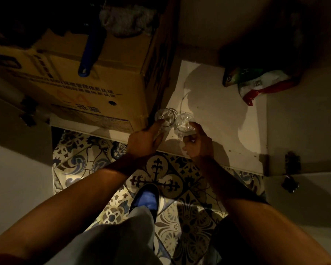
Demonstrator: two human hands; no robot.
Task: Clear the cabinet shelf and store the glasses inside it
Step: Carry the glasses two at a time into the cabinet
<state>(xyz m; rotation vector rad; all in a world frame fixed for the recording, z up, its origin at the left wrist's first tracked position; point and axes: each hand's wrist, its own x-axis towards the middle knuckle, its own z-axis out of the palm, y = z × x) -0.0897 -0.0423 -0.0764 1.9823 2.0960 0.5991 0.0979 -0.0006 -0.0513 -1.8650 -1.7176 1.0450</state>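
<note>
Here the left hand (144, 139) and the right hand (198, 143) each grip a glass, left glass (165, 117) and right glass (184, 122), fingers curled around them. The glasses touch at the shelf (218, 119) edge, so I think they can chip or slip off.

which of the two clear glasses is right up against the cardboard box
The clear cut glass held by the left hand; it sits beside the brown cardboard box. The other clear glass, in the right hand, is farther right.

Left hand (143, 140) and right hand (198, 144) each grip a cut glass, left glass (164, 117) touching right glass (184, 122), over the cabinet shelf (218, 115), right of a cardboard box (96, 81).
</note>
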